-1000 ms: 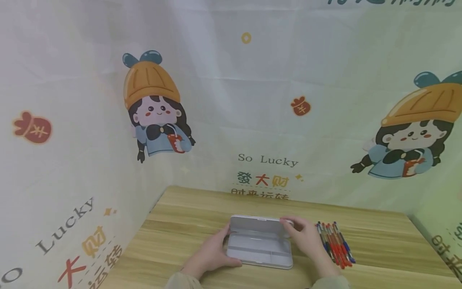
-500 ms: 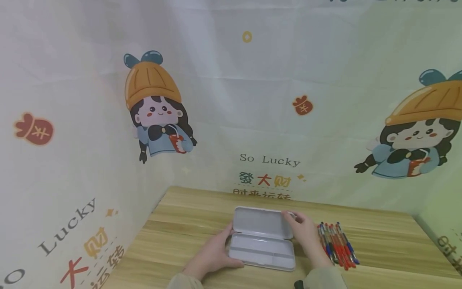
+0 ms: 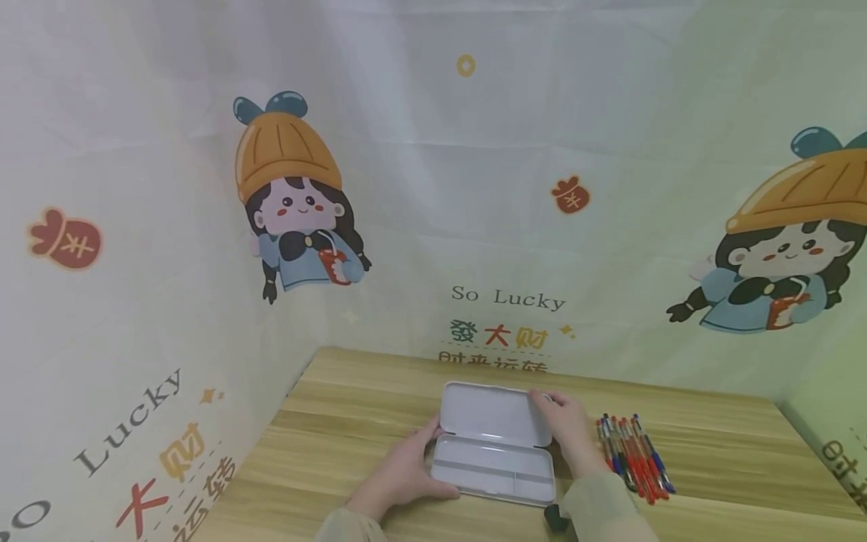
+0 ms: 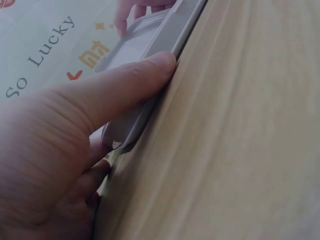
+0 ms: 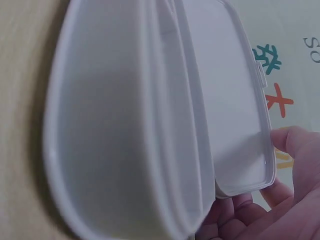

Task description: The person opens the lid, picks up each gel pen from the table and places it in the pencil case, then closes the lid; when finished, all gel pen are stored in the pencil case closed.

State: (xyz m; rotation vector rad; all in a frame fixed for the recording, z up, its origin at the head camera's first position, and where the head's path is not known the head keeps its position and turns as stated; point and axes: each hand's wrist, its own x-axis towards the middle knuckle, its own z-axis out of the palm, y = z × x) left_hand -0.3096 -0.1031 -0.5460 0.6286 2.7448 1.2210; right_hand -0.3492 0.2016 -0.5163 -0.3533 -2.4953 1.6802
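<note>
A white pencil case (image 3: 474,482) lies spread on the table, its bare compartments facing up. Its hinged lid (image 3: 497,414) leans back behind the tray. With the thumb along the front wall and fingers at the left end, my left hand (image 3: 403,470) grips the tray; the left wrist view shows that thumb (image 4: 135,75) pressed on the case's side. My right hand (image 3: 567,427) pinches the lid's far right corner. In the right wrist view, the right thumb (image 5: 287,139) is at the lid's edge and the other fingers are behind it.
Several gel pens (image 3: 633,459) with red, blue and black parts lie in a bunch right of the case. Beside the right sleeve is a small dark object (image 3: 557,518). A printed cloth backdrop (image 3: 406,188) rises behind the wooden table (image 3: 318,421).
The lid has swung further back, from nearly upright to leaning away, with my right hand moving along with it. My left hand keeps its hold on the tray.
</note>
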